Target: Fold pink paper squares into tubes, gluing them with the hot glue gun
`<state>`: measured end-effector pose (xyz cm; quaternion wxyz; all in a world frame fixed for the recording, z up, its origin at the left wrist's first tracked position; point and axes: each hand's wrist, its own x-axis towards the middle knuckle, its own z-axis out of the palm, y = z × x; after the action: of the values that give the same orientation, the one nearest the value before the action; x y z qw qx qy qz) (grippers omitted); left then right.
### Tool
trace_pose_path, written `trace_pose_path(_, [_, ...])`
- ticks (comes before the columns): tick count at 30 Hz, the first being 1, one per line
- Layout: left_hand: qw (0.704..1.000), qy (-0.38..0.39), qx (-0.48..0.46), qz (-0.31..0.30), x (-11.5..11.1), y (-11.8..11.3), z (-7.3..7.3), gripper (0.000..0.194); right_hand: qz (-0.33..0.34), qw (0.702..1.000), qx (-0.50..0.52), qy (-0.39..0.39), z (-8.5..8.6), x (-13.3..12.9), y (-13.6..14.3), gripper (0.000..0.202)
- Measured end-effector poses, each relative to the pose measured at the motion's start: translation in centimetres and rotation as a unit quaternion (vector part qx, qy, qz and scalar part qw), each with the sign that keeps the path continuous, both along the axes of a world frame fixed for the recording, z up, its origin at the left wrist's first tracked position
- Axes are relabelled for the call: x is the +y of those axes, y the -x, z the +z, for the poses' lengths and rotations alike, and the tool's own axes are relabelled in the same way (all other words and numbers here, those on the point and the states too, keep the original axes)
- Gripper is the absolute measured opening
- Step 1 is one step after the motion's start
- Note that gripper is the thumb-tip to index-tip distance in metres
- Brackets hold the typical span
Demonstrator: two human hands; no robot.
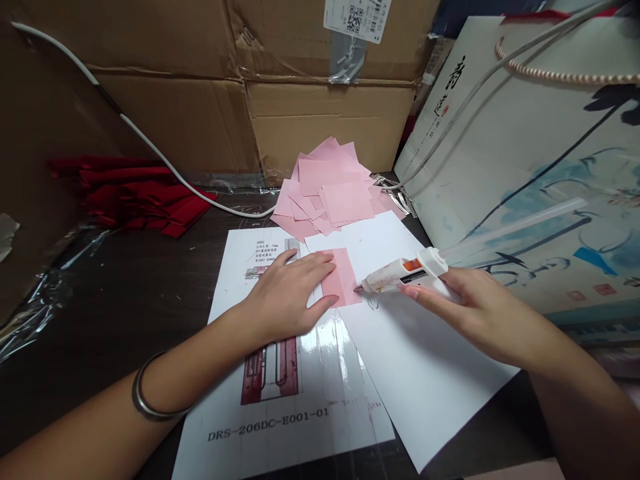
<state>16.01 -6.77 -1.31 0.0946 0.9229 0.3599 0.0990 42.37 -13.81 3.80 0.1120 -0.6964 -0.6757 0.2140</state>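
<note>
My right hand is closed round a white glue gun, with a clear glue stick jutting from its back. The nozzle touches or hovers just over the right edge of a pink paper square; I cannot tell which. Lying flat with fingers stretched out, my left hand rests its fingertips on the square's left side. Under the square are a blank white sheet and a printed sheet with a part picture and the code DRS-206DC-E001-01. Part of the print is hidden by my left hand.
A loose pile of pink paper squares lies behind the sheets. Folded red pieces lie at the left. Cardboard boxes wall the back, and a painted paper bag stands at right. A white cable crosses the back.
</note>
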Motion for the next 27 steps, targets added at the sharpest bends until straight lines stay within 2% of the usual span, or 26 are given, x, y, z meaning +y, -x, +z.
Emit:
trace_pose_path(3, [1.0,0.0,0.003,0.001,0.0,0.1,0.0,0.053,-0.006,1.0,0.023,-0.003,0.0,0.0,0.0,0.057])
trace_pose_path(8, [1.0,0.002,0.005,0.002,0.0,0.0,-0.1,0.053,-0.067,0.996,0.052,-0.031,-0.3,0.4,-0.1,0.06])
trace_pose_path(14, [1.0,-0.001,0.009,0.0,0.1,-0.1,-0.1,0.053,-0.014,0.992,0.013,-0.127,-1.0,1.1,0.7,0.048])
trace_pose_path(21, [1.0,0.001,0.004,0.003,0.0,0.0,-0.1,0.052,0.004,0.988,-0.001,-0.154,-1.5,1.6,0.8,0.043])
trace_pose_path(27, [1.0,0.0,0.011,0.003,-0.1,-0.1,0.1,0.052,0.046,0.983,0.006,-0.18,-1.7,1.9,1.3,0.037])
